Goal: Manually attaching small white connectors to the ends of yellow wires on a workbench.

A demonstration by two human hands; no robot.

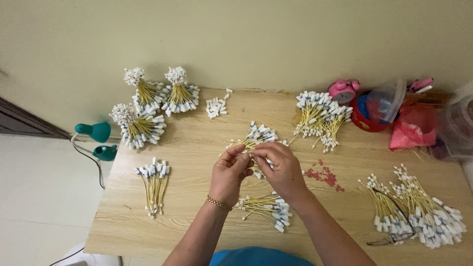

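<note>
Head view, looking straight down on a wooden table [197, 148] pushed against a pale wall. Both hands meet over the middle — left hand [229, 172], w/ a gold bracelet [219, 203] at the wrist, and right hand [282, 170], fingertips pinched together on a small bunch of yellow wires [253, 140] w/ white-and-blue end plugs. The bunch fans up and away from the fingers, prob. so the ends stay lined up while being gathered. Both grips are narrow, closed on the wires; can't tell exactly which strands each finger has.

Just below the hands lies another loose bundle [268, 208], flat on the wood. Far left, a neat bundle [153, 184] lies lengthwise. At the back left stand three tied sheaves [152, 101], splayed like little skirts — finished-looking, set well apart. More piles at back right [320, 116] and front right [419, 212], w/ eyeglasses [394, 229] resting on the latter. A pink alarm clock [343, 90], red container [369, 116] and green desk lamp [98, 138] sit at the edges.
</note>
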